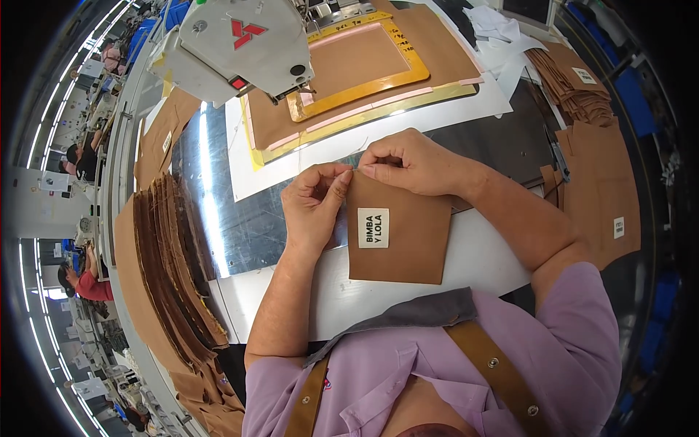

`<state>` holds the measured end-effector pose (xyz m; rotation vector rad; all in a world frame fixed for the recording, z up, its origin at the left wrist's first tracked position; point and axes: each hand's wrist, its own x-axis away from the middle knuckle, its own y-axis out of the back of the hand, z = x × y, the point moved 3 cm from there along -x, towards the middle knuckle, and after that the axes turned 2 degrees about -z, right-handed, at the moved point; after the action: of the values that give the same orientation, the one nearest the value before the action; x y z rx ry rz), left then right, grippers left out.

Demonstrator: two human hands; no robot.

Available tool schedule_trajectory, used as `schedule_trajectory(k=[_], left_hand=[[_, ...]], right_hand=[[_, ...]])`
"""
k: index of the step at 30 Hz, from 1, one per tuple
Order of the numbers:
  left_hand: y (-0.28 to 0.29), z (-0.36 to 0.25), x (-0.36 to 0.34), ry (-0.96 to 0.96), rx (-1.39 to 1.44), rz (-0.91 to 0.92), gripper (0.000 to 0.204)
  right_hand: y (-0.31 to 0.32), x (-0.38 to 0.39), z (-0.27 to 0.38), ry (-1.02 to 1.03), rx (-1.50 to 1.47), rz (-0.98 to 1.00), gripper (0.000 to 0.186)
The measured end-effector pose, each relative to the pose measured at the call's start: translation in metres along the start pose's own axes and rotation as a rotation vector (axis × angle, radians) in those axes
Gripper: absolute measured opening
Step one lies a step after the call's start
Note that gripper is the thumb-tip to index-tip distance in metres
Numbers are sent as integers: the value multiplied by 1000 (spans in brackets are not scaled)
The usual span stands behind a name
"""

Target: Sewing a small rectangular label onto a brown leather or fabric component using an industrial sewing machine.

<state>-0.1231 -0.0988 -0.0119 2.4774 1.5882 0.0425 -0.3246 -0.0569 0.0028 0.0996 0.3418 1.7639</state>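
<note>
A brown fabric piece point(399, 247) with a white printed label point(373, 228) lies in front of me on a pale board point(480, 262). My left hand point(315, 197) pinches its top left corner with thumb and index finger, the other fingers curled. My right hand point(410, 164) holds the top edge just to the right, thumb and fingertips close to my left ones. Whatever small detail sits between the fingertips is too small to make out. Beyond my hands is a shiny metal plate point(218, 247).
A white machine head point(226, 51) hangs over a yellow frame point(360, 98) holding brown material. Brown stacks lie left point(145, 247) and right point(597, 182), with white scraps point(495, 36) at back right. Coworkers point(91, 284) work at stations along the far left.
</note>
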Motion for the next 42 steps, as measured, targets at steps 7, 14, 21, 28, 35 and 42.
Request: schedule_trajectory(k=[7, 14, 21, 28, 35, 42], left_hand=[[-2, -10, 2, -137, -130, -1, 12], [-7, -31, 7, -737, -679, -85, 24], [-12, -39, 13, -848, -918, -77, 23], [16, -37, 1, -614, -554, -253, 16], [-1, -36, 9, -750, -719, -18, 27], [-5, -36, 10, -832, -803, -54, 28]], right_hand=[[2, 0, 4, -54, -12, 69, 14], [1, 0, 0, -112, -77, 87, 14], [-2, 1, 3, -110, -91, 108, 20], [-3, 1, 4, -142, -132, 111, 19], [-2, 1, 2, -128, -153, 129, 17], [-3, 2, 3, -124, -119, 118, 20]])
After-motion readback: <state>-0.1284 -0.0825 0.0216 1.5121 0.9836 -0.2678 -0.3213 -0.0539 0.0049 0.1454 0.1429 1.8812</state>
